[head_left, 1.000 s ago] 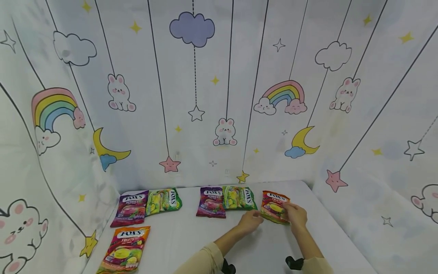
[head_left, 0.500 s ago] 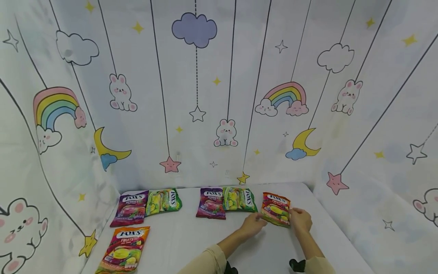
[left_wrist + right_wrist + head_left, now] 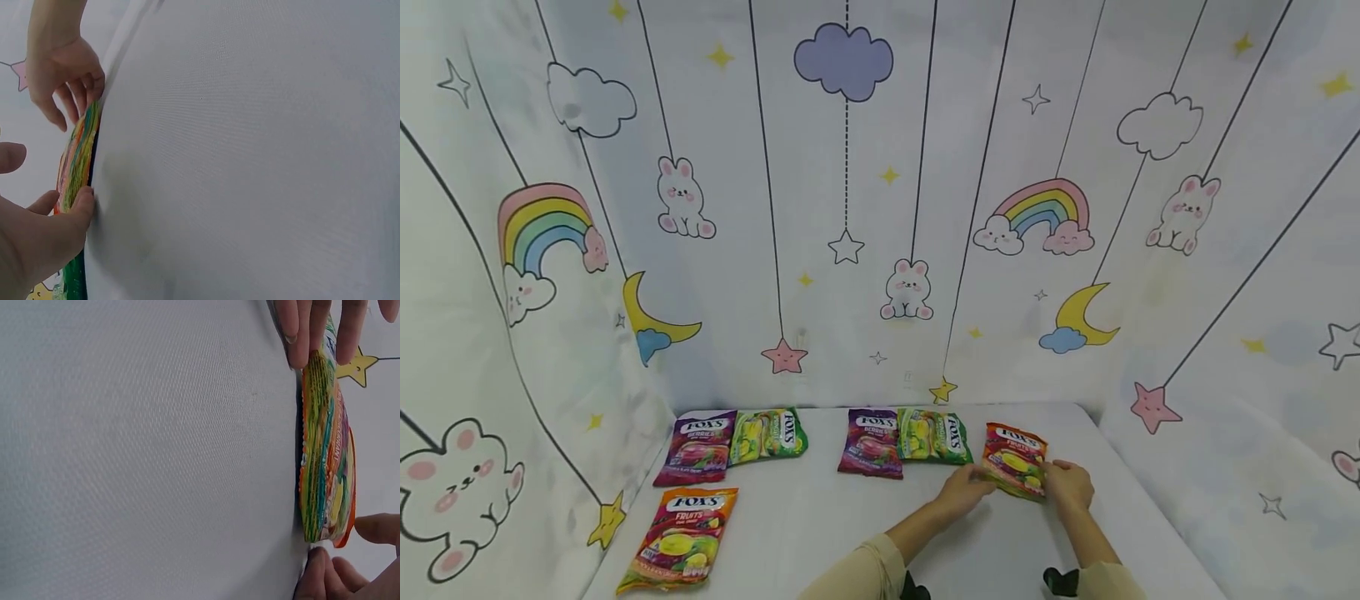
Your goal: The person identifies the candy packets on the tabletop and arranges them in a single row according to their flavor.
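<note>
Near the back right of the white table in the head view lies an orange and red bag of Fox's Fruits candy [image 3: 1015,457]. My left hand [image 3: 962,492] reaches to its lower left corner with fingers extended; in the left wrist view the fingertips [image 3: 85,199] overlap the bag's near edge. At the bag's right side is my right hand [image 3: 1071,486]. Thumb and fingers of that hand stand apart around the corner in the right wrist view, the thumb [image 3: 378,528] right at the bag's edge. The bag lies flat, its printed face upward.
Left of this bag lie a purple Berries bag [image 3: 871,443] and a green bag [image 3: 934,436], side by side. Farther left are another purple bag [image 3: 696,447], another green bag [image 3: 767,435] and a larger orange Fruits bag [image 3: 681,537]. A patterned fabric wall [image 3: 820,175] rises behind the table.
My right hand has shifted from over the bag's right edge to beside it. My left hand has stayed near the lower left corner. The whole head view has shifted slightly.
</note>
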`<state>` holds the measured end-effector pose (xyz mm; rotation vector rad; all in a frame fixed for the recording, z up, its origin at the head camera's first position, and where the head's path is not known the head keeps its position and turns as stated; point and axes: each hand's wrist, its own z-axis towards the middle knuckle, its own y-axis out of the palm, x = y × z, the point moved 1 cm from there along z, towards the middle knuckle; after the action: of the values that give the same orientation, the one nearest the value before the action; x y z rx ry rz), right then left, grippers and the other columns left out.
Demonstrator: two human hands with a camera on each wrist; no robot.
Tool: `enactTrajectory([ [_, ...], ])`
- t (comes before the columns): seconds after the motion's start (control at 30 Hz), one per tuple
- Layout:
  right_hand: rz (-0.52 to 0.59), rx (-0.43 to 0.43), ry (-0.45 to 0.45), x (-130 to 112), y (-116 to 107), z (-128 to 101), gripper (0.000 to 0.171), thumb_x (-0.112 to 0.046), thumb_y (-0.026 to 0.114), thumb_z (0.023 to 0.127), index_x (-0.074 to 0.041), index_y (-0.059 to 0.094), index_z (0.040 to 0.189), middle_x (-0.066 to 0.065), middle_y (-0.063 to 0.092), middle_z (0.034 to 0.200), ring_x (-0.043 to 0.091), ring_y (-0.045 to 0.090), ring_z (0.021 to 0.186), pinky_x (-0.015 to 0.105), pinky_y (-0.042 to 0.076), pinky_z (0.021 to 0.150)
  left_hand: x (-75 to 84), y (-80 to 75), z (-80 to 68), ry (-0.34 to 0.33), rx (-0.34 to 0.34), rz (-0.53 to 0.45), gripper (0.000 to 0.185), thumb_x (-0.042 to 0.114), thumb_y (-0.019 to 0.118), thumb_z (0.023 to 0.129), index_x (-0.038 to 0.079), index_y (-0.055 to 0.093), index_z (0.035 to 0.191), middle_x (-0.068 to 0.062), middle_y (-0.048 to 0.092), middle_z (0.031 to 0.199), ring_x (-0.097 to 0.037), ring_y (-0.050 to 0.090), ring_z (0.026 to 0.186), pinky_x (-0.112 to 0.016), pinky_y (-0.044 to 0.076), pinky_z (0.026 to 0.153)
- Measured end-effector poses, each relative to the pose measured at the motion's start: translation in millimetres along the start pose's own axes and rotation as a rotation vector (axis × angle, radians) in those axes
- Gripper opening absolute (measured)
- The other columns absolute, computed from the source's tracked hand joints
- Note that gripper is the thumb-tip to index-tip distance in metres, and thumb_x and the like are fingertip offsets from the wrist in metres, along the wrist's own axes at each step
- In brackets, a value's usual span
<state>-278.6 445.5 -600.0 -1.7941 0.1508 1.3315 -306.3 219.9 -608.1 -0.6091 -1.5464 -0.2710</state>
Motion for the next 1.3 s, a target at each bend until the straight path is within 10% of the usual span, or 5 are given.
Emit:
enactTrajectory([
  [0.77, -0.058, -0.009, -0.024, 2.9, 0.8, 11.7, 0.040, -0.025, 0.069, 0.092, 0.010, 0.073, 0.111, 0.035, 0.065, 0.119, 0.052, 0.057, 0.111, 0.055, 0.049, 0.085, -0.5, -1.2, 3.3, 0.049, -0.055, -0.072, 0.042, 0.027, 0.062, 0.102, 0.000, 0.060, 0.134, -0.008, 0.064, 0.131, -0.032, 0.058, 0.128, -0.055, 0.046, 0.110],
  [1.3, 0.005, -0.080, 0.021, 1.2, 1.6, 13.4, 0.048, -0.025, 0.070, 0.096, 0.012, 0.067, 0.126, 0.039, 0.056, 0.134, 0.058, 0.046, 0.126, 0.063, 0.042, 0.104, -0.1, -5.5, 4.8, 0.092, -0.059, -0.069, 0.037, 0.021, 0.065, 0.100, -0.002, 0.061, 0.129, -0.012, 0.065, 0.131, -0.026, 0.062, 0.122, -0.050, 0.049, 0.107],
])
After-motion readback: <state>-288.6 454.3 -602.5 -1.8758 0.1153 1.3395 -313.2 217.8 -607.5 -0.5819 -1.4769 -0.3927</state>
